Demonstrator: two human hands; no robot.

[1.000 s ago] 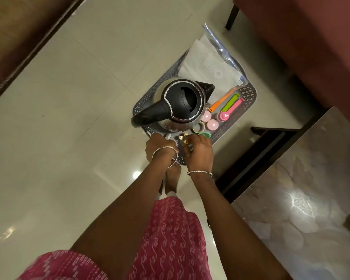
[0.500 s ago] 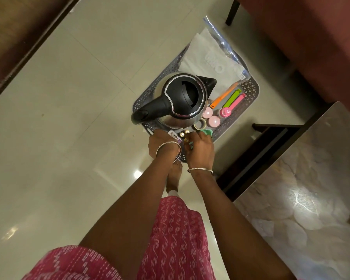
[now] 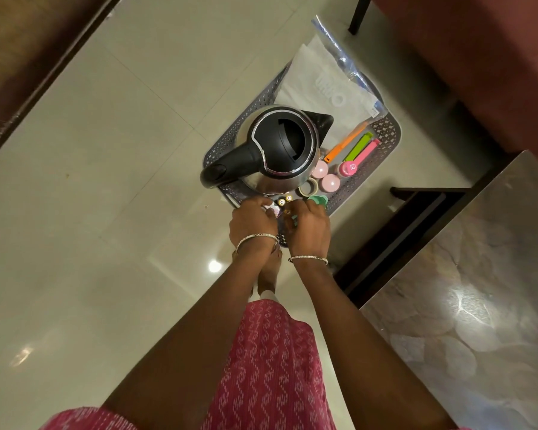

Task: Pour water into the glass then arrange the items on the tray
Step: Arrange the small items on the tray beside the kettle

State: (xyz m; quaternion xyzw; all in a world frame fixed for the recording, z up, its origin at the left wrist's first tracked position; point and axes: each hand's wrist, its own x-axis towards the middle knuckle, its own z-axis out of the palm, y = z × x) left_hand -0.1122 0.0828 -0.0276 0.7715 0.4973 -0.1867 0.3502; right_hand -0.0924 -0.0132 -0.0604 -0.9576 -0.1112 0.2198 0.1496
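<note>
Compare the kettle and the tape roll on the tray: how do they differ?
The kettle is by far the bigger; the tape roll is a small ring beside its base. The kettle is shiny steel with a black lid and handle; the tape roll is pale. The kettle stands upright; the tape roll lies flat. Both sit on the grey tray.

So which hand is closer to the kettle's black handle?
Left. The left hand lies just below the handle, at the near edge of the tray; the right hand is further right, beside the green piece.
</note>
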